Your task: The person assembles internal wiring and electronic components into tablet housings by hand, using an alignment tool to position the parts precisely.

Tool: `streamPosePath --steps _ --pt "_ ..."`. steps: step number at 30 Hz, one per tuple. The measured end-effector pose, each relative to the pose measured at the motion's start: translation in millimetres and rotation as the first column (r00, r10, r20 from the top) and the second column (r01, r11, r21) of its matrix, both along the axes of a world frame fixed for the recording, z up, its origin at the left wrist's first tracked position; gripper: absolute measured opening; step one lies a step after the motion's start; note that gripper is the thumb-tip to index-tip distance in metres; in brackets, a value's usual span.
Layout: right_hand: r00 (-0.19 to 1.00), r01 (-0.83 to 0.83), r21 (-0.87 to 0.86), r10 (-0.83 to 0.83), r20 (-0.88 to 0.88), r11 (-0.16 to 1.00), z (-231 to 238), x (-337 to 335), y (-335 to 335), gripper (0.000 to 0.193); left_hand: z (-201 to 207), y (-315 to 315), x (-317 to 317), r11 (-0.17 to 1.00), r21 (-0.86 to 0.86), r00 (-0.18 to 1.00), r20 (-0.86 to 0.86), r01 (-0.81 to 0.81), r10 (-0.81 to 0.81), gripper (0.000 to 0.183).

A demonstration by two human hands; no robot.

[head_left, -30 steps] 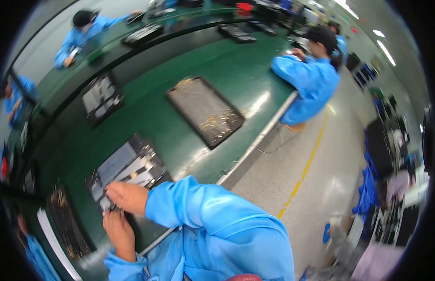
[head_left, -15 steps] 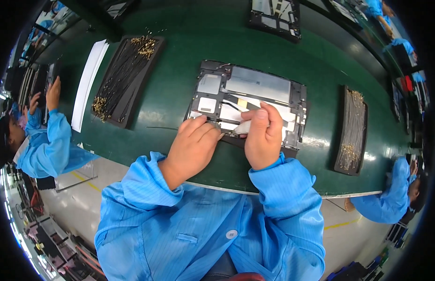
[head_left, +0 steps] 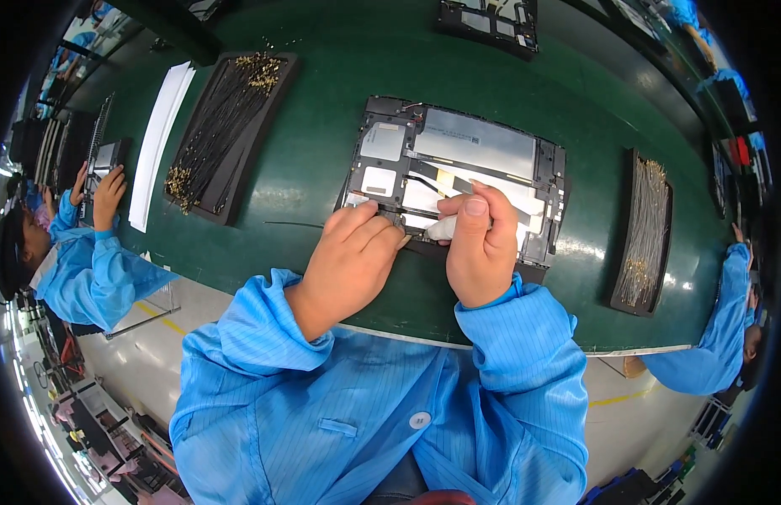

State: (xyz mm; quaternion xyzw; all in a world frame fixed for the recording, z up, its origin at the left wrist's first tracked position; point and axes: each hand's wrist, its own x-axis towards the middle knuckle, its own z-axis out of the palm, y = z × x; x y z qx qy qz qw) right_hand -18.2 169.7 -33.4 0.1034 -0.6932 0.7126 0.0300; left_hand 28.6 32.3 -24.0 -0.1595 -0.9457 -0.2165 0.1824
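An opened tablet-like device [head_left: 479, 135], with silver battery panels and a black frame, lies slightly tilted on the green table before me. My left hand [head_left: 350, 257] is closed at its near left edge, fingertips pressed down. A thin black cable [head_left: 294, 224] runs out leftward from under these fingers. Over the near middle of the device, my right hand [head_left: 481, 244] is closed in a pinch. A white fingertip cover [head_left: 442, 227] on it points at the near edge, close to my left fingertips. Whatever the right fingers grip is hidden.
A dark tray of black cables with gold ends [head_left: 226, 139] and white sheets [head_left: 162, 147] lie left. Another cable tray [head_left: 640, 236] stands right. A similar device [head_left: 489, 23] lies at the far side. Co-workers in blue sit at left [head_left: 96, 265] and right [head_left: 706, 345].
The device appears slightly farther right and turned a little in the picture. My right hand has shifted slightly right; my left hand stays near the same edge. The left co-worker's hands have lowered.
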Motion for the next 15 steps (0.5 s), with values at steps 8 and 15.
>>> streamPosePath --steps 8,15 --pt "0.957 0.047 0.389 0.071 -0.282 0.920 28 -3 -5 0.015 1 -2 0 0.999 -0.027 1.000 -0.001 0.021 -0.021 0.018" --pt "0.859 0.024 0.505 0.241 -0.451 0.863 25 -11 -17 0.015 3 -2 3 0.999 -0.051 0.999 0.041 0.011 -0.009 0.027"
